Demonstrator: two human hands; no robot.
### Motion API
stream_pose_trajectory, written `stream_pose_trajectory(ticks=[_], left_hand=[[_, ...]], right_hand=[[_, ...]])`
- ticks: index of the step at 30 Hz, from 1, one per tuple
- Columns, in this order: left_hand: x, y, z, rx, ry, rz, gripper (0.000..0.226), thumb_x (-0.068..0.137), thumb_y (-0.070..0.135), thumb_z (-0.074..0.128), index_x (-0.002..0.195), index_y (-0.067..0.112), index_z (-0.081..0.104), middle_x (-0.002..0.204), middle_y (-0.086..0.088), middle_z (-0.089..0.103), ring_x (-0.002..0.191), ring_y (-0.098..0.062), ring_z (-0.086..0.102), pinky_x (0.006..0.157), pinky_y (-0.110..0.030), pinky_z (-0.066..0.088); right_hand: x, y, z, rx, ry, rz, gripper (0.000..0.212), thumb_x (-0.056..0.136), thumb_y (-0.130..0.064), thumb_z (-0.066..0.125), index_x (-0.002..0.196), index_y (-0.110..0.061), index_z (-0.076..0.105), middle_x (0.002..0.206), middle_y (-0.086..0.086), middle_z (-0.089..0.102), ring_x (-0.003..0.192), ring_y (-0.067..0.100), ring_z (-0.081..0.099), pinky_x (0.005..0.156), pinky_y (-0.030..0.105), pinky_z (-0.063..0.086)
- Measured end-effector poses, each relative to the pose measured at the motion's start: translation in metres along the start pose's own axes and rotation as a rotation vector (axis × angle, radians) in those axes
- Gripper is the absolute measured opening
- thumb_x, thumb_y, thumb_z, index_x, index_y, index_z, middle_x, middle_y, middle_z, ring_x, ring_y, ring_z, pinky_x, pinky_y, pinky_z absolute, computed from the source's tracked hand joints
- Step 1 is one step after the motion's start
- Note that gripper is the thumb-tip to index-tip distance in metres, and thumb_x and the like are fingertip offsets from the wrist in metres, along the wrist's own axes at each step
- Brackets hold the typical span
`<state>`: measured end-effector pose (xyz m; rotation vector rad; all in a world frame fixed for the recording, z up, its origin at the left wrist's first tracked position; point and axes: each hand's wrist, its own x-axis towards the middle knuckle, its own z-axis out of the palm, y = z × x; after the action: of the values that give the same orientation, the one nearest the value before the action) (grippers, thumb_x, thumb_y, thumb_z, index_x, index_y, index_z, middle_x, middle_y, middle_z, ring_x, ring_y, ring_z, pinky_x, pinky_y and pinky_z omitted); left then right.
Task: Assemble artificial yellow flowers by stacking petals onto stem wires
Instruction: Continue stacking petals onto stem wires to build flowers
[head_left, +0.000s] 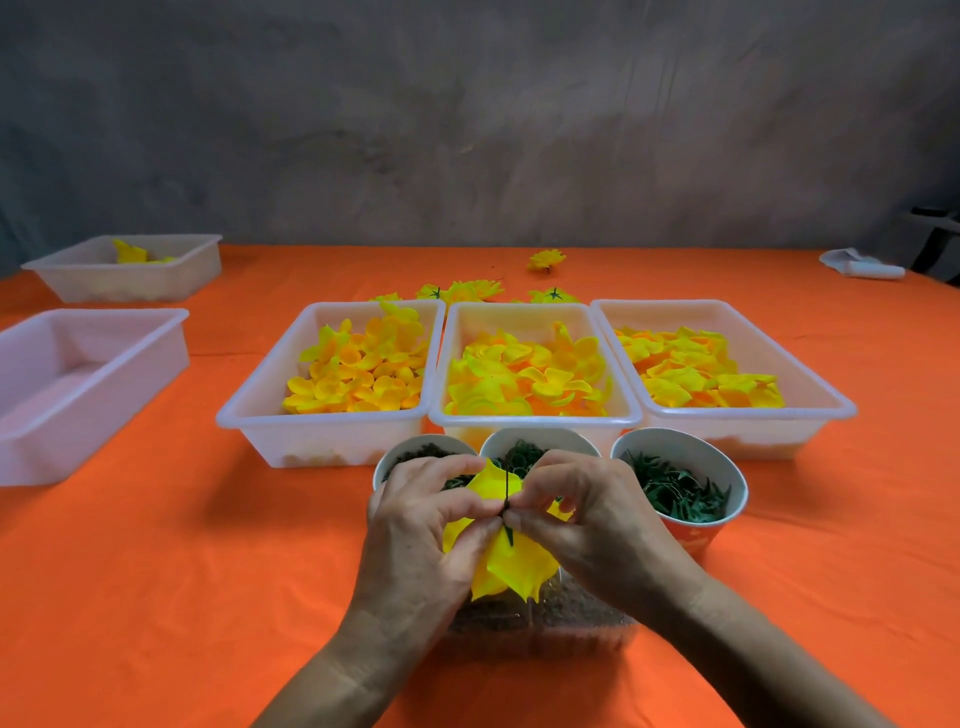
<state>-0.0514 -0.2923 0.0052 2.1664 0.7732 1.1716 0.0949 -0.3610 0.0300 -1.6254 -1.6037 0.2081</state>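
Note:
A yellow fabric flower (511, 566) on a thin dark green stem wire (506, 493) is held low in the middle of the head view. My left hand (421, 535) grips the petals from the left, and my right hand (587, 514) pinches the stem where it meets the petals. Three white trays with loose yellow petals stand behind: left (260, 410), middle (535, 415) and right (831, 400). Three paper cups with green parts stand in front of the trays: left (415, 447), middle (540, 439), right (727, 467).
A clear container (571, 618) with brown bits lies under my hands. An empty white tray (78, 395) stands at the left; another tray (171, 270) with a few yellow pieces is further back. Finished flowers (545, 260) lie behind the trays. A white bundle (862, 265) is far right.

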Motion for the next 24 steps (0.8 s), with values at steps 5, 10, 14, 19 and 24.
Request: stream_pose_trajectory(ticks=[5,10,14,19,24], left_hand=[[0.0,-0.007,0.004,-0.045,0.016,0.016,0.007,0.071,0.022,0.07,0.074,0.019,0.076,0.106,0.006,0.068,0.111,-0.019,0.057,0.09,-0.05,0.045],[0.0,-0.006,0.007,-0.05,0.032,0.009,0.008,0.071,0.021,0.069,0.073,0.016,0.075,0.106,0.008,0.068,0.109,-0.021,0.057,0.087,-0.054,0.046],[-0.004,-0.005,0.007,-0.048,0.037,-0.029,0.007,0.072,0.02,0.072,0.075,0.016,0.076,0.106,0.008,0.069,0.11,-0.023,0.057,0.09,-0.054,0.044],[-0.005,0.0,0.002,-0.223,0.0,-0.2,0.016,0.073,0.005,0.077,0.081,0.019,0.078,0.11,0.006,0.066,0.115,-0.013,0.054,0.094,-0.045,0.048],[-0.012,0.002,-0.001,-0.316,-0.009,-0.263,0.027,0.076,0.003,0.073,0.085,0.028,0.075,0.11,0.009,0.066,0.113,-0.01,0.056,0.092,-0.031,0.051]], right_hand=[[0.0,0.005,0.002,0.041,0.003,-0.009,0.012,0.075,-0.013,0.078,0.066,-0.014,0.07,0.066,-0.011,0.059,0.064,0.007,0.056,0.057,0.012,0.036],[0.001,0.01,0.004,0.06,0.013,-0.023,0.014,0.075,-0.011,0.078,0.065,-0.014,0.069,0.067,-0.008,0.061,0.065,0.009,0.056,0.055,0.011,0.035],[-0.003,0.01,0.007,0.054,0.05,-0.039,0.012,0.074,-0.01,0.078,0.065,-0.012,0.069,0.067,-0.003,0.063,0.064,0.013,0.056,0.055,0.012,0.035],[-0.008,0.008,0.006,0.114,0.075,-0.001,0.004,0.075,-0.012,0.078,0.073,-0.016,0.077,0.07,-0.002,0.066,0.066,0.015,0.059,0.058,0.024,0.042],[-0.011,0.009,-0.001,0.325,-0.006,0.093,0.022,0.077,-0.002,0.073,0.081,-0.023,0.077,0.077,0.001,0.07,0.072,0.009,0.064,0.064,0.027,0.048]])
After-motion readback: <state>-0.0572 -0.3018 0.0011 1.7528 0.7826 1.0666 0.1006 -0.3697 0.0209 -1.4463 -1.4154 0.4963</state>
